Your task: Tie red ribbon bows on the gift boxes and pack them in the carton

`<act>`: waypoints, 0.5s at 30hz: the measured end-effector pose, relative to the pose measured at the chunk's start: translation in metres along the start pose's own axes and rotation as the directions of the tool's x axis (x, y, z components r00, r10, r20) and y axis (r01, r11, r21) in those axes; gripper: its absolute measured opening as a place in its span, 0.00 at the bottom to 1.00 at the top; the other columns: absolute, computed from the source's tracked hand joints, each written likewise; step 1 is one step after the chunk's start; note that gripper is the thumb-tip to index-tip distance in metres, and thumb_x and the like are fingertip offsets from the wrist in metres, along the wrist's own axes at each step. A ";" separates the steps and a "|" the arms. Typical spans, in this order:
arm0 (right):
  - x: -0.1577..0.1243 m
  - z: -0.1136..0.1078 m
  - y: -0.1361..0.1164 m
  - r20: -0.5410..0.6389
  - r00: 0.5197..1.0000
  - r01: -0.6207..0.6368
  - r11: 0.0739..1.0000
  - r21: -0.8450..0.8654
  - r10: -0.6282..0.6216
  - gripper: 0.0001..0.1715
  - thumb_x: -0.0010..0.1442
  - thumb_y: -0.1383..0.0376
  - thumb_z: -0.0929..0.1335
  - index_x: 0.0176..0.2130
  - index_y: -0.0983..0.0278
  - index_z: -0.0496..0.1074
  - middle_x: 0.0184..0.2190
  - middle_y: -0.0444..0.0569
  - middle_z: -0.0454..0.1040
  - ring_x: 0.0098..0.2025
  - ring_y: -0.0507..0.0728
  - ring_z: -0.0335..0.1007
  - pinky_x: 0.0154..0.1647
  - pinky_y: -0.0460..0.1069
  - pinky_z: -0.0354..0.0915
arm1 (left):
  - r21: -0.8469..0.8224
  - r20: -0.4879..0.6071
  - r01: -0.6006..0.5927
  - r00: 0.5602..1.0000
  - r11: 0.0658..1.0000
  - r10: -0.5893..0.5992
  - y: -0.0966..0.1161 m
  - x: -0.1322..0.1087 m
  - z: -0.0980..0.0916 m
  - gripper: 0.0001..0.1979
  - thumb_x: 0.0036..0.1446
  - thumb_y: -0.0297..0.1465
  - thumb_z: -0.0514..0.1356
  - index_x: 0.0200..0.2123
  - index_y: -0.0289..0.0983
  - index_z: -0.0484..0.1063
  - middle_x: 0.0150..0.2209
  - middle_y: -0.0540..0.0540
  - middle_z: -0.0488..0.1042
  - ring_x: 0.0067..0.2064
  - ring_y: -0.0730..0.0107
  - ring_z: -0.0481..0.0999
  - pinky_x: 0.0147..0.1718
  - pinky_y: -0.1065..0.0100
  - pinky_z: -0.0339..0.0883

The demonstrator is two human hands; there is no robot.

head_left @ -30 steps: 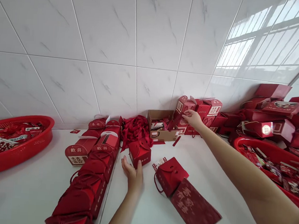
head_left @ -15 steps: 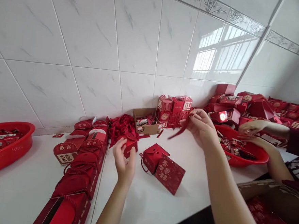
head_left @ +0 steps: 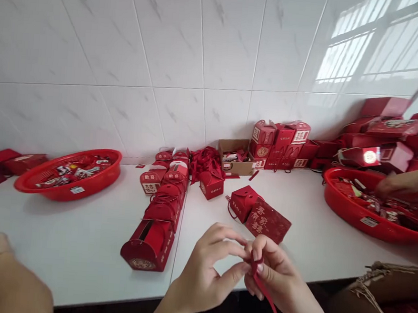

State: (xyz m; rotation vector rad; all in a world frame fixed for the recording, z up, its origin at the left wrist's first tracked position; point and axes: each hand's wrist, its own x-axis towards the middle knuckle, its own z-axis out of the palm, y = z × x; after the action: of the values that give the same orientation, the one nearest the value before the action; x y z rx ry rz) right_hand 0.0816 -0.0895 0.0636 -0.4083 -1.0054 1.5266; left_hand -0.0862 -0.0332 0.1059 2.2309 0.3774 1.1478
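Observation:
My right hand (head_left: 279, 280) pinches a dark red ribbon (head_left: 266, 294), looped at its fingertips, with a tail hanging down past the table's front edge. Against it, my left hand (head_left: 211, 271) has its thumb and fingertips closed at the ribbon's loop. Beyond the hands, a red box (head_left: 243, 202) with a cord stands on the white table, and a flat dark red box with gold characters (head_left: 267, 221) leans against it. A small red box (head_left: 212, 184) sits further left, in front of a heap of red ribbons (head_left: 206, 161).
Red boxes (head_left: 165, 201) form a row left of centre. Red basins of packets stand left (head_left: 103, 177) and right (head_left: 348, 207). A carton (head_left: 238, 168) and stacked boxes (head_left: 282, 135) line the wall. Other people's hands (head_left: 412, 185) (head_left: 1, 266) are at both sides.
Both my hands have come together near the table's front edge, with the ribbon now between them. The view has swung left, showing the whole left basin and another person's arm.

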 end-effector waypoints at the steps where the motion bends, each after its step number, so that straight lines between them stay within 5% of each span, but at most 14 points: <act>1: -0.006 -0.003 0.007 -0.031 0.999 -0.014 0.999 -0.042 0.013 0.04 0.64 0.65 0.67 0.37 0.61 0.66 0.33 0.42 0.64 0.24 0.45 0.66 0.25 0.43 0.61 | 0.011 0.013 0.038 0.999 0.999 -0.038 0.000 -0.007 0.002 0.09 0.55 0.22 0.62 0.39 0.39 0.74 0.40 0.45 0.75 0.45 0.66 0.74 0.46 0.64 0.70; 7: -0.028 -0.023 0.026 -0.139 0.990 -0.070 0.960 -0.270 0.033 0.06 0.64 0.63 0.67 0.35 0.63 0.68 0.32 0.44 0.65 0.28 0.47 0.65 0.28 0.44 0.64 | -0.018 0.031 0.206 0.978 0.978 -0.205 -0.006 -0.034 0.024 0.07 0.58 0.24 0.59 0.37 0.39 0.75 0.39 0.44 0.76 0.45 0.65 0.74 0.44 0.64 0.71; 15: -0.043 -0.041 0.042 -0.139 0.985 -0.112 0.990 -0.081 0.100 0.13 0.55 0.61 0.74 0.30 0.67 0.69 0.26 0.44 0.67 0.22 0.48 0.68 0.20 0.42 0.62 | -0.126 0.075 0.492 0.870 0.861 -0.487 -0.022 -0.054 0.053 0.11 0.60 0.38 0.58 0.31 0.41 0.78 0.46 0.40 0.71 0.47 0.59 0.75 0.51 0.57 0.68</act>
State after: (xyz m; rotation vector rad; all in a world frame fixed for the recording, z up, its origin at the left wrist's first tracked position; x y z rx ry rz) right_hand 0.0963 -0.1112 -0.0039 -0.6282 -0.9596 1.5312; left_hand -0.0744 -0.0631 0.0336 1.8745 0.7717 0.8225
